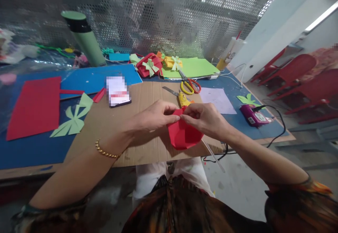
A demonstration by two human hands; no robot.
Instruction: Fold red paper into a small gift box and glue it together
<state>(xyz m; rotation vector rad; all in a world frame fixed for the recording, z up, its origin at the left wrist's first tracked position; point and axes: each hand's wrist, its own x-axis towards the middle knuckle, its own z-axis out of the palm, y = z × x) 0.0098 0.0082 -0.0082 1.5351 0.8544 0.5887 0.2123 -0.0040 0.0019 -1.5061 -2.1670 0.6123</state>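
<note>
A folded red paper piece (185,134) is held up over the cardboard sheet (105,138), near its front edge. My left hand (158,115) pinches its upper left edge between thumb and fingers. On the upper right edge, my right hand (204,118) is closed in a pinch, its thumb almost touching the left thumb. Just behind the hands lies a yellow-handled tool (183,99), partly hidden by them. Scissors with yellow and red handles (188,86) rest farther back on the cardboard.
A phone (118,92) lies at the cardboard's back left. Red paper (35,106) and a green paper cutout (72,120) are at left, a green bottle (86,39) behind. Lilac paper (218,100) and a purple box with a cable (253,115) are at right.
</note>
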